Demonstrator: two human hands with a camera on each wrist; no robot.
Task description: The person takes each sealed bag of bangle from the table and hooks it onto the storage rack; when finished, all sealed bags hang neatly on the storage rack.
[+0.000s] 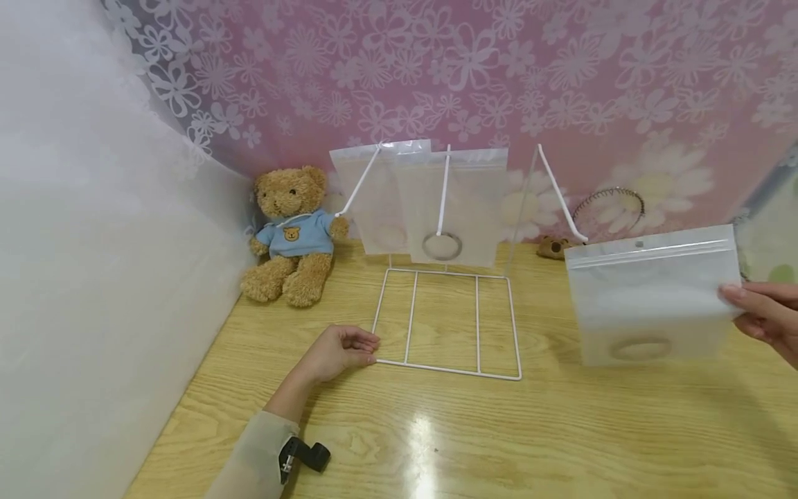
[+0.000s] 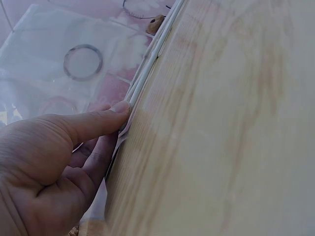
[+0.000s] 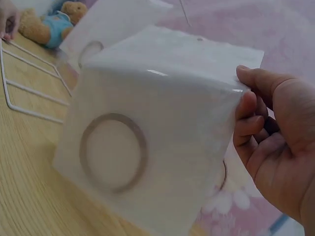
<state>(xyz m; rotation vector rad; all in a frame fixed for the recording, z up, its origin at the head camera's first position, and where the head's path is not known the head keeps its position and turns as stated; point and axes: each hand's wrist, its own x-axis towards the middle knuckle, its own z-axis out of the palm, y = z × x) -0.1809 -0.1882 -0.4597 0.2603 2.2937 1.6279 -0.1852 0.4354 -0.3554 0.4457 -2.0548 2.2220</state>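
My right hand pinches the side edge of a frosted zip bag, which has a hang hole at its top. A round ring, like a bangle, shows through the bag. With thumb and fingers, my left hand grips the front left corner of a white wire display rack. Two similar bags hang at the back of the rack: one on the left hook, the other on the middle hook with a ring inside. The right hook carries no bag.
A teddy bear in a blue hoodie sits left of the rack. Behind the held bag are a toothed headband and a small brown bear-head item. A pink floral curtain backs the wooden table.
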